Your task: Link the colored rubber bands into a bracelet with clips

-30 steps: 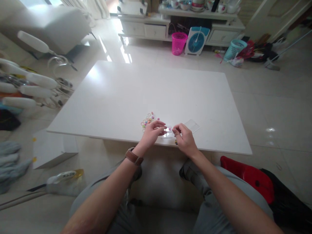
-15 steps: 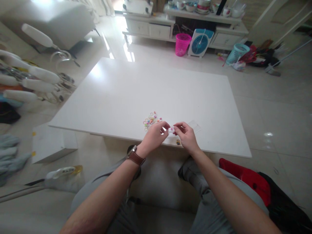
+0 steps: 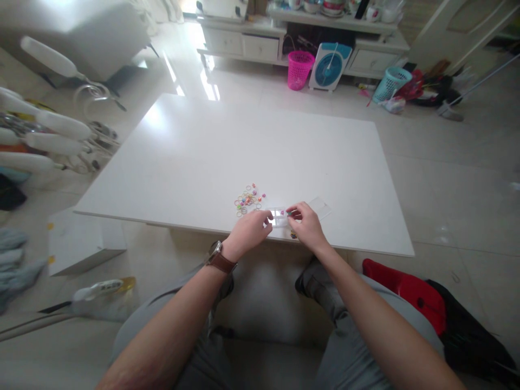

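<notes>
A clear plastic box (image 3: 278, 218) with compartments lies near the table's front edge. My left hand (image 3: 252, 226) is curled around its left end, thumb and fingers at its sides. My right hand (image 3: 305, 223) is at the right end, its thumb and fingertips pinched on a small dark-green thing, too small to name. A pink flower-shaped piece (image 3: 282, 212) shows in the box. Just below it, a small yellow-and-blue cartoon figure (image 3: 293, 234) lies partly behind my right hand. Several small colourful rings (image 3: 247, 200) lie in a loose pile beyond my left hand.
A clear flat lid (image 3: 320, 207) lies right of my right hand on the white table (image 3: 260, 146). A white box (image 3: 87, 238) stands on the floor at left. A pink basket (image 3: 299, 70) and a blue fan (image 3: 330, 66) stand beyond the table.
My hands have drawn a little apart, uncovering more of the clear box between them. A dark-green thing now shows at my right fingertips. The whole view has shifted slightly.
</notes>
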`<state>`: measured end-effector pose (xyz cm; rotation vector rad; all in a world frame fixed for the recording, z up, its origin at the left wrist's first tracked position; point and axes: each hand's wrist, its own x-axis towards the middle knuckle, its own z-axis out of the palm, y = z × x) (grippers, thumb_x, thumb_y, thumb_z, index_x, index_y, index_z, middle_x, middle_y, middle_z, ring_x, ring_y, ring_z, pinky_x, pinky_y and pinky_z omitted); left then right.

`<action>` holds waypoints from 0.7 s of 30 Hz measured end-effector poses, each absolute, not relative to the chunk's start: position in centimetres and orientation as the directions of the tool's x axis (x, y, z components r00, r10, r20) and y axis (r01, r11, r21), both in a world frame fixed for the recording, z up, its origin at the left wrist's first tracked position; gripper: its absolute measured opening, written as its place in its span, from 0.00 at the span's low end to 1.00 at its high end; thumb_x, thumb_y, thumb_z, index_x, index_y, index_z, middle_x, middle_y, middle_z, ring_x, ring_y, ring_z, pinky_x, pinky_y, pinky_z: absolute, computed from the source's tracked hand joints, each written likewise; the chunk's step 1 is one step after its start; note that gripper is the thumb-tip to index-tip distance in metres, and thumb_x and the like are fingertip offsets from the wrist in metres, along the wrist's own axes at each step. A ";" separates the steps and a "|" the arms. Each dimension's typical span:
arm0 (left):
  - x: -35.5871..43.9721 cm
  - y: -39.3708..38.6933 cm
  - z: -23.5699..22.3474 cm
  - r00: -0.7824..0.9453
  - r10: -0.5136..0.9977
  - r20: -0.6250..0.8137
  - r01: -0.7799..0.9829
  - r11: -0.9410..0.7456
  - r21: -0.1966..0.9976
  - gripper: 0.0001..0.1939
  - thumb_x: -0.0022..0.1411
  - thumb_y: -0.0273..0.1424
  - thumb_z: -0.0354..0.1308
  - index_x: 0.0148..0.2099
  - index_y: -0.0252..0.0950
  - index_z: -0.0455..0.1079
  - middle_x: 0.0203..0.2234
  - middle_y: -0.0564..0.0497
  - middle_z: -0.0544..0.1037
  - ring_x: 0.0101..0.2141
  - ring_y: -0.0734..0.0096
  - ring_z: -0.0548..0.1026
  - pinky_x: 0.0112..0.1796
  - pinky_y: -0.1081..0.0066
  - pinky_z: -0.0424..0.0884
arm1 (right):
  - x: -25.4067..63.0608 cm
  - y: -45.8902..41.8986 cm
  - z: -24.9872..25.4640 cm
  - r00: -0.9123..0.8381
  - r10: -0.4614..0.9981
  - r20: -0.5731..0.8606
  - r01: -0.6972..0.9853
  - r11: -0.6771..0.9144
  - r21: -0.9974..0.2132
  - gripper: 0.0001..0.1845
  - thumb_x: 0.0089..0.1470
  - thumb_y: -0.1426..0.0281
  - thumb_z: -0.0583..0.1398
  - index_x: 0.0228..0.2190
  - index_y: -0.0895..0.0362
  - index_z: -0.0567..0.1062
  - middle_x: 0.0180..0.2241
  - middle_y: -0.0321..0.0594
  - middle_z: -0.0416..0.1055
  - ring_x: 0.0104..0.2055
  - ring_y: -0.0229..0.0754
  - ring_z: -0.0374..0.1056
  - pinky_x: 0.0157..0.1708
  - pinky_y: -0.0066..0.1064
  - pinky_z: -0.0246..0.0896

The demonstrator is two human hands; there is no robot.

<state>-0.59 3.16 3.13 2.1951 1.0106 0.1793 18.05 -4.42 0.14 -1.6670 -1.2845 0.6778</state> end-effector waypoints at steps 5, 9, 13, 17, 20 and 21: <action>-0.8 3.3 3.3 0.683 0.709 -0.176 0.629 -0.448 0.635 0.12 0.63 0.29 0.56 0.46 0.38 0.78 0.35 0.45 0.83 0.33 0.60 0.78 0.38 0.66 0.70 | 17.9 -4.4 -1.5 0.227 0.970 0.084 0.518 -0.048 -0.854 0.12 0.51 0.77 0.59 0.38 0.56 0.77 0.42 0.42 0.70 0.43 0.44 0.72 0.49 0.42 0.73; -1.0 3.1 3.7 0.678 0.710 -0.189 0.633 -0.433 0.642 0.12 0.63 0.29 0.56 0.46 0.38 0.78 0.33 0.45 0.82 0.33 0.58 0.78 0.39 0.64 0.70 | 17.5 -4.1 -2.2 0.208 0.976 0.062 0.526 -0.058 -0.848 0.15 0.50 0.76 0.61 0.42 0.56 0.77 0.44 0.43 0.69 0.45 0.45 0.72 0.52 0.45 0.73; -1.4 3.3 3.4 0.666 0.717 -0.205 0.650 -0.423 0.631 0.12 0.64 0.29 0.55 0.47 0.37 0.78 0.34 0.44 0.82 0.34 0.58 0.78 0.41 0.64 0.71 | 17.2 -3.9 -2.3 0.191 0.980 0.051 0.526 -0.058 -0.849 0.17 0.50 0.75 0.62 0.44 0.56 0.76 0.49 0.46 0.69 0.49 0.47 0.72 0.53 0.45 0.73; -2.6 4.5 2.1 0.590 0.785 -0.191 0.735 -0.423 0.530 0.13 0.64 0.25 0.53 0.47 0.36 0.77 0.40 0.42 0.82 0.42 0.56 0.78 0.46 0.63 0.71 | 17.0 -4.0 -2.2 0.185 0.982 0.043 0.541 -0.065 -0.838 0.15 0.51 0.75 0.61 0.43 0.57 0.76 0.48 0.46 0.68 0.47 0.46 0.72 0.53 0.45 0.73; -3.7 5.7 0.7 0.522 0.836 -0.171 0.802 -0.413 0.432 0.14 0.62 0.23 0.53 0.48 0.33 0.76 0.46 0.38 0.79 0.49 0.54 0.76 0.52 0.61 0.70 | 17.0 -4.0 -1.9 0.179 0.983 0.037 0.552 -0.069 -0.831 0.12 0.52 0.75 0.60 0.41 0.56 0.75 0.46 0.45 0.68 0.47 0.45 0.71 0.52 0.44 0.73; -4.0 6.0 0.3 0.501 0.849 -0.167 0.820 -0.403 0.406 0.15 0.62 0.22 0.53 0.49 0.32 0.75 0.47 0.37 0.78 0.50 0.54 0.75 0.53 0.60 0.70 | 16.9 -4.0 -1.7 0.174 0.984 0.034 0.557 -0.070 -0.828 0.12 0.53 0.75 0.60 0.41 0.56 0.75 0.46 0.44 0.68 0.47 0.45 0.71 0.52 0.44 0.72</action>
